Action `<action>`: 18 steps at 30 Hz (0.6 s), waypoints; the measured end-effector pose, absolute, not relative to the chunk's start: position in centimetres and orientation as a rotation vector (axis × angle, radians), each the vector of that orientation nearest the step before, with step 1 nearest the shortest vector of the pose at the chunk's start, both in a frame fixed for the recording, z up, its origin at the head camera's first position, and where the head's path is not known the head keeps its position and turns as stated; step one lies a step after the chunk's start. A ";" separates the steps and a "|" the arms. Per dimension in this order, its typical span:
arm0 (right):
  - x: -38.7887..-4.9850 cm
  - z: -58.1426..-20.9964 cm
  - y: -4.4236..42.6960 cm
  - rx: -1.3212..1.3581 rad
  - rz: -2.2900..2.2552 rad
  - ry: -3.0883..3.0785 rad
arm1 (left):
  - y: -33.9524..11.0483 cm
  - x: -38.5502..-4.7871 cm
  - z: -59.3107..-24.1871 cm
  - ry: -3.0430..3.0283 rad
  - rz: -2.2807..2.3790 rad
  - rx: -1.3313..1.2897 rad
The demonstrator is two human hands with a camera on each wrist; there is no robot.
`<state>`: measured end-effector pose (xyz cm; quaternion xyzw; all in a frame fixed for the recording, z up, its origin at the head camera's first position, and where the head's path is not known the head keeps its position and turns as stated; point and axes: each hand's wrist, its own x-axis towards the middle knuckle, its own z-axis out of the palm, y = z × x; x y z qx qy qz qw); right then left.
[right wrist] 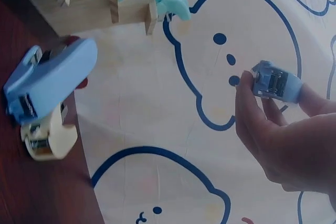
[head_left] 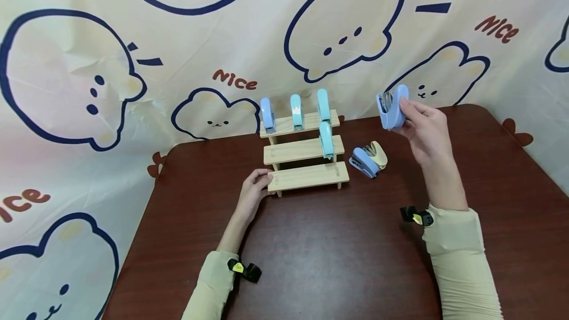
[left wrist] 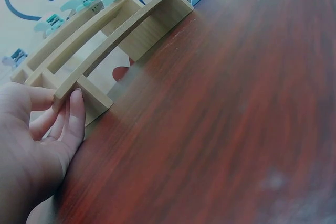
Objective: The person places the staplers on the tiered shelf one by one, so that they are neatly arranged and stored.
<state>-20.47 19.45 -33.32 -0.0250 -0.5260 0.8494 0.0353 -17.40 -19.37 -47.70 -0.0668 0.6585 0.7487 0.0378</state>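
Observation:
My right hand [head_left: 424, 130] holds a periwinkle-blue stapler [head_left: 392, 107] up in the air, to the right of a three-tier wooden rack [head_left: 306, 177]. In the right wrist view the same stapler [right wrist: 277, 82] sits between thumb and fingers, its metal end showing. With thumb and fingertips my left hand [head_left: 252, 194] pinches the left end of the rack's lowest step; the left wrist view shows this grip on the step's board [left wrist: 65, 92]. On the top step stand a blue stapler [head_left: 267, 115] and two turquoise staplers, one in the middle [head_left: 296, 111]. Another turquoise stapler [head_left: 326, 140] stands on the middle step's right end.
Right of the rack, a blue stapler [head_left: 365, 162] and a cream stapler [head_left: 379, 154] lie against each other on the dark brown table [head_left: 329, 256]. A printed cloth [head_left: 222, 38] hangs behind the table. Each wrist wears a black strap, such as the right one [head_left: 416, 216].

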 end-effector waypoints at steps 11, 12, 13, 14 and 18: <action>-20.7 -33.3 17.1 -0.125 2.683 -1.570 | -19.5 -17.3 -47.6 2.016 2.299 -0.202; -20.7 -33.4 16.9 -0.130 2.691 -1.563 | -19.5 -17.3 -47.6 2.016 2.298 -0.199; -20.7 -33.5 16.7 -0.134 2.698 -1.555 | -19.5 -17.3 -47.6 2.018 2.297 -0.197; -20.8 -33.6 16.5 -0.141 2.698 -1.559 | -19.5 -17.3 -47.6 2.018 2.296 -0.195; -21.0 -33.9 16.0 -0.164 2.690 -1.583 | -19.5 -17.3 -47.7 2.022 2.290 -0.189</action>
